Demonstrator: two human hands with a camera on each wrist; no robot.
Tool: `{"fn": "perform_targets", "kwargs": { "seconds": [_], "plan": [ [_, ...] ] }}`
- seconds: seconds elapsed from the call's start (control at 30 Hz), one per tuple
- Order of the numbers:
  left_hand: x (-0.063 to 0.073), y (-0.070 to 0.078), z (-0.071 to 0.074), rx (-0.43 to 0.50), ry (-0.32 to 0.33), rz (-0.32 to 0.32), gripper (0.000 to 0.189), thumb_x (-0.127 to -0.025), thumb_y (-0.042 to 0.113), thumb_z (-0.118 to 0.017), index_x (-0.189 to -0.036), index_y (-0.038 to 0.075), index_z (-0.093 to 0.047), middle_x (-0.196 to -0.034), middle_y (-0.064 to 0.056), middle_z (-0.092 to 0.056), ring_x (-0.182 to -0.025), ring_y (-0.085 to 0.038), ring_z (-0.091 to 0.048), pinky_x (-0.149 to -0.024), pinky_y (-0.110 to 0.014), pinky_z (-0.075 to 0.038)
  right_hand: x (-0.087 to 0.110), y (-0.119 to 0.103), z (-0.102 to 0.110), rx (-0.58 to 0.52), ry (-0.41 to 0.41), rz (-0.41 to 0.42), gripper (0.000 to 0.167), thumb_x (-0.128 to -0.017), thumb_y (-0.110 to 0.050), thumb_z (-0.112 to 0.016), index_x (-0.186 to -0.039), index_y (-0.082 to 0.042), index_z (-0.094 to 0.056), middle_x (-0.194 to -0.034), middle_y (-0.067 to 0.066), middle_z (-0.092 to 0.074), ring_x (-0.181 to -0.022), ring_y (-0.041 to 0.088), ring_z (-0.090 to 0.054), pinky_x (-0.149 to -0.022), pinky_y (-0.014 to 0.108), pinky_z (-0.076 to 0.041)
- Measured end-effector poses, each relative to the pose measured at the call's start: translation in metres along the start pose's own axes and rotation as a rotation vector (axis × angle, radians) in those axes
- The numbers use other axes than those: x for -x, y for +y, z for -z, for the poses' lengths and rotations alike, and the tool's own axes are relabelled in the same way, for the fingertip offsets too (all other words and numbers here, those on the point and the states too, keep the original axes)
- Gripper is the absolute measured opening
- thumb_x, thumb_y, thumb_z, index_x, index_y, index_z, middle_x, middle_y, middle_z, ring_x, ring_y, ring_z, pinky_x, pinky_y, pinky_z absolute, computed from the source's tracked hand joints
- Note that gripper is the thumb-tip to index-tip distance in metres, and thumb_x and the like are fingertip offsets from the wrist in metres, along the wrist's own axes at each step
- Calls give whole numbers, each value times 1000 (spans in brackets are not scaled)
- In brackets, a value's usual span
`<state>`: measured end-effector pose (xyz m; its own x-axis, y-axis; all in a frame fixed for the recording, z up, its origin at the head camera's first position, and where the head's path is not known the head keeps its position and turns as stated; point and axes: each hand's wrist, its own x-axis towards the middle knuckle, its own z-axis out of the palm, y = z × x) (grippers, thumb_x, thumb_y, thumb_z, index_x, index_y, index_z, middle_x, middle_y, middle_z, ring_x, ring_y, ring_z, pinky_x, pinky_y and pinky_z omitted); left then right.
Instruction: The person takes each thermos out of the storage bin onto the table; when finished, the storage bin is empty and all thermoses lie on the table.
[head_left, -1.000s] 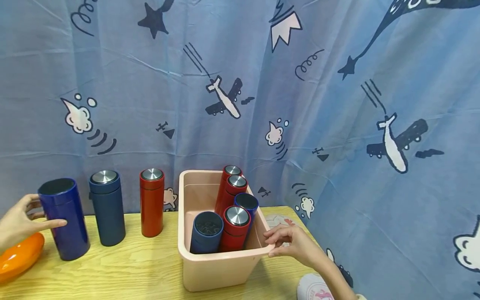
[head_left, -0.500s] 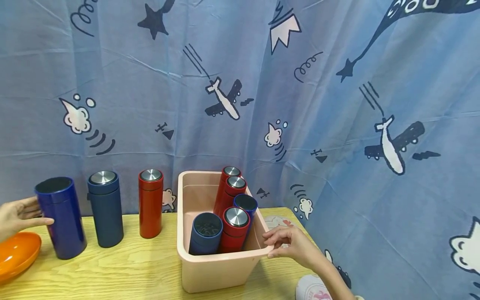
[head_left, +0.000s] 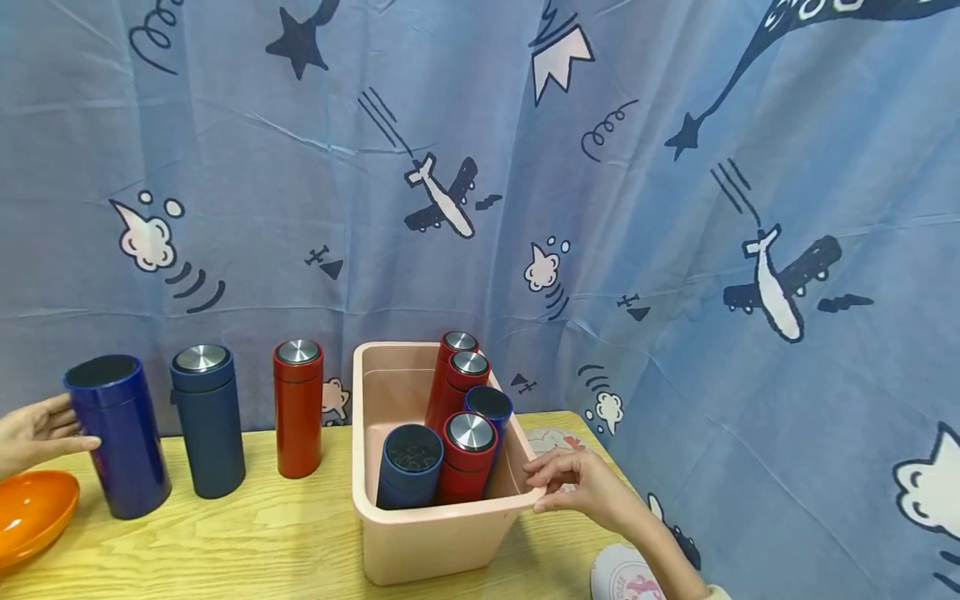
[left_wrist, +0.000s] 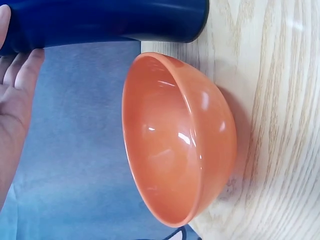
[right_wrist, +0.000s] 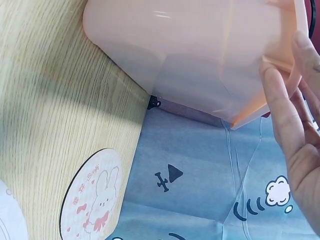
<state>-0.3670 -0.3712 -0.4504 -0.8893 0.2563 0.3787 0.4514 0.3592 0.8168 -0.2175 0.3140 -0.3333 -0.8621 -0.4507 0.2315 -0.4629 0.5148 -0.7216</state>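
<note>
A royal-blue vacuum flask (head_left: 123, 437) stands upright on the table at the left. My left hand (head_left: 37, 435) is at its side, thumb reaching in front, other fingers nearly straight behind its left edge. In the left wrist view the fingertips (left_wrist: 31, 70) meet the flask's wall. A pink plastic bin (head_left: 427, 546) holds several red and blue flasks, bunched toward its right and front. My right hand (head_left: 581, 483) pinches the bin's front right corner rim between thumb and fingers. A matte dark-blue flask (head_left: 213, 433) and a red flask (head_left: 298, 417) stand between the hands.
An orange bowl (head_left: 33, 512) sits at the far left, below my left hand. Round white mats lie to the right of the bin, one with a rabbit picture (right_wrist: 95, 197). A patterned blue curtain (head_left: 420, 100) hangs behind the wooden table (head_left: 247, 542).
My left hand has loosened and drawn back leftward along the royal-blue flask. That flask has shifted slightly left and more of the bowl's inside shows. My right hand stays on the bin rim.
</note>
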Motion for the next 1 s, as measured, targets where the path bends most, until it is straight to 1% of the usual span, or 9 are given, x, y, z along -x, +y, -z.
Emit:
{"fn": "perform_targets", "kwargs": {
  "seconds": [0.1, 0.37, 0.43, 0.5, 0.57, 0.6, 0.67, 0.73, 1.0],
  "plan": [
    [0, 1, -1, 10, -19, -8, 76, -87, -11, -62, -131, -32, -3, -105, 37, -42, -91, 21, -45, -68, -5, -45, 0, 0, 0, 3, -4, 3, 24, -75, -10, -79, -92, 6, -72, -106, 22, -66, -90, 9, -67, -87, 12, -45],
    [1, -2, 1, 85, -82, -92, 78, -85, -20, -56, -138, -25, 2, -116, 37, -43, -99, 20, -45, -72, -4, -44, 1, -1, 0, 30, 6, -34, 27, -74, -15, -80, -93, 2, -74, -107, 16, -68, -91, 11, -66, -98, 5, -25],
    [1, 2, 2, 52, -80, -54, 79, -86, -16, -58, -137, -26, 2, -114, 38, -41, -96, 21, -45, -71, -4, -44, 1, -1, 0, 32, 8, -29, 26, -74, -14, -80, -93, 2, -74, -107, 17, -68, -92, 11, -66, -97, 5, -27],
    [-1, 10, 1, -37, -75, 34, 83, -87, -9, -62, -137, -27, 1, -123, 17, -56, -92, 21, -44, -70, -8, -47, 1, -1, 1, 36, 8, -19, 26, -74, -14, -80, -94, 3, -74, -107, 17, -68, -93, 11, -66, -98, 5, -25],
    [-2, 21, -2, -158, -74, 171, 88, -90, 8, -66, -136, -28, 0, -131, -16, -57, -97, 1, -60, -79, -25, -54, 1, -1, 1, 42, 10, -7, 26, -74, -14, -80, -94, 3, -74, -106, 17, -68, -94, 11, -65, -98, 5, -25],
    [-3, 27, -3, -223, -78, 227, 91, -91, 16, -67, -136, -28, -2, -133, -32, -48, -100, -15, -64, -83, -35, -54, 1, -1, 2, 43, 13, -3, 27, -73, -14, -80, -93, 2, -74, -106, 16, -68, -94, 11, -65, -99, 3, -18],
    [-6, 36, -6, -310, -88, 282, 93, -92, 26, -67, -135, -29, -6, -130, -54, -22, -108, -47, -57, -84, -54, -50, 1, -1, 2, 34, 10, 6, 27, -74, -14, -80, -93, 4, -73, -106, 18, -68, -94, 11, -65, -99, 6, -26],
    [-7, 41, -7, -335, -90, 288, 92, -92, 30, -66, -133, -30, -9, -128, -54, -24, -111, -67, -37, -83, -64, -44, 1, -1, 3, 22, 6, 12, 27, -75, -13, -79, -93, 6, -72, -106, 20, -67, -94, 10, -65, -90, 11, -42],
    [-9, 31, -2, -318, -111, 254, 85, -91, 21, -67, -134, -30, -14, -128, -51, -33, -96, -49, -60, -74, -48, -55, 3, 3, 2, -6, -8, 48, 29, -76, -11, -78, -95, 10, -70, -107, 25, -65, -94, 7, -63, -75, 22, -54]
  ]
}}
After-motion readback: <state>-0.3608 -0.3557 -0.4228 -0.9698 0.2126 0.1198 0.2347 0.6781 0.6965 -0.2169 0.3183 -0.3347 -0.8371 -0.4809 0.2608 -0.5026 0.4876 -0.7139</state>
